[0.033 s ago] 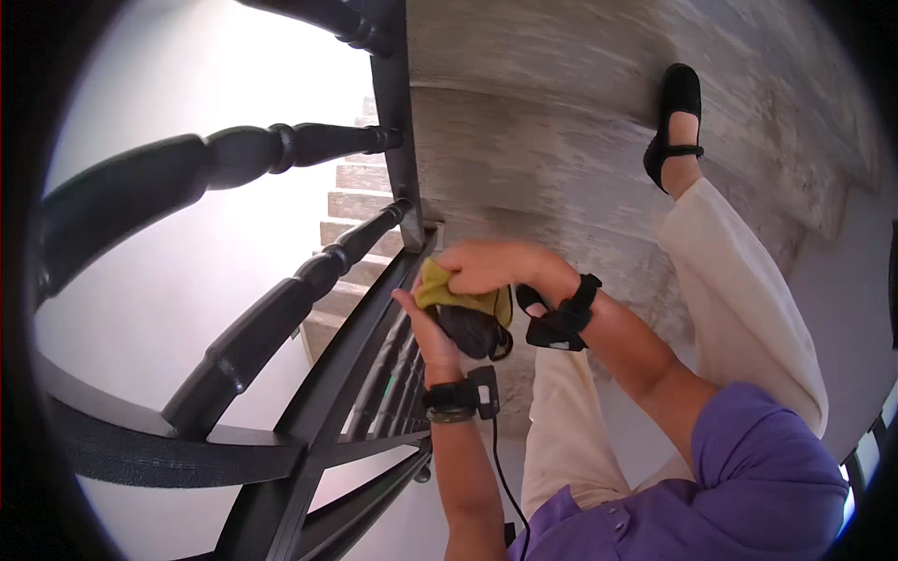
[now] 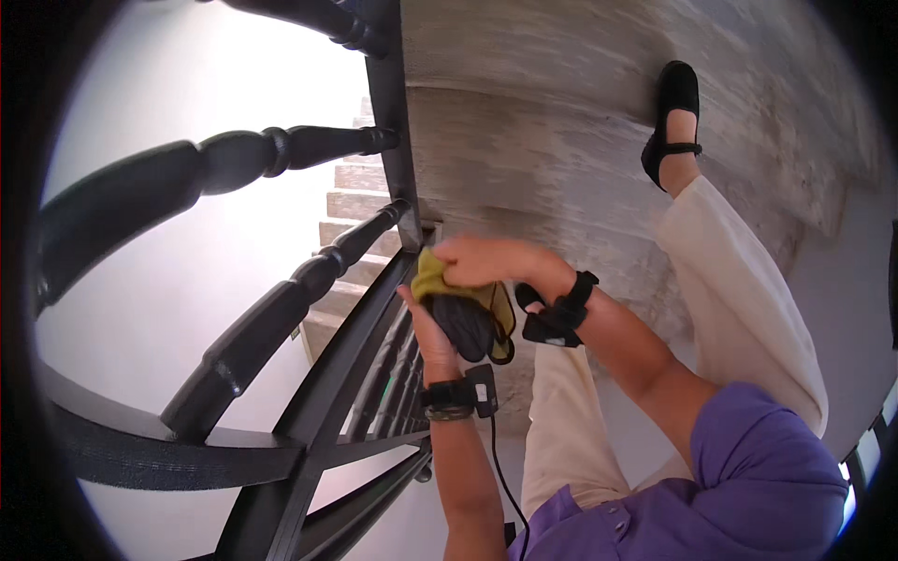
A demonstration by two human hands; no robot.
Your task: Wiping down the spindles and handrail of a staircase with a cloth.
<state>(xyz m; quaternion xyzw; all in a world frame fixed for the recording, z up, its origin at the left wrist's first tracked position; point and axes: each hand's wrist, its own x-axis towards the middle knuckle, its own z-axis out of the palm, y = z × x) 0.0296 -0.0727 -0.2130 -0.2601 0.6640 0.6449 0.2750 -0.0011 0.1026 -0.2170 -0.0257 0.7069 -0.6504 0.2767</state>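
A bunched cloth (image 2: 465, 325), yellow-green on one side and dark grey on the other, with a dark edging, is between my two hands beside the railing. My right hand (image 2: 488, 261) is closed on its yellow-green upper part, its fingertips bent over the fabric. From below and to the left, my left hand (image 2: 432, 337) holds the cloth against its palm. The left thumb points up along the cloth's edge, and the other left fingers are mostly hidden behind the fabric. The dark grey part hangs below my right hand, with a loop of edging at its lower right.
A dark railing with turned balusters (image 2: 257, 348) runs along the left, close to my left hand. Beyond it a lower flight of stairs (image 2: 360, 203) shows. Worn grey steps (image 2: 533, 140) lie ahead, under my black shoe (image 2: 677, 103). A cable (image 2: 505, 477) runs from the left wrist strap.
The cloth has shifted slightly in my hands, and its dark grey part and edging loop hang a little more spread. Both hands stay in nearly the same place.
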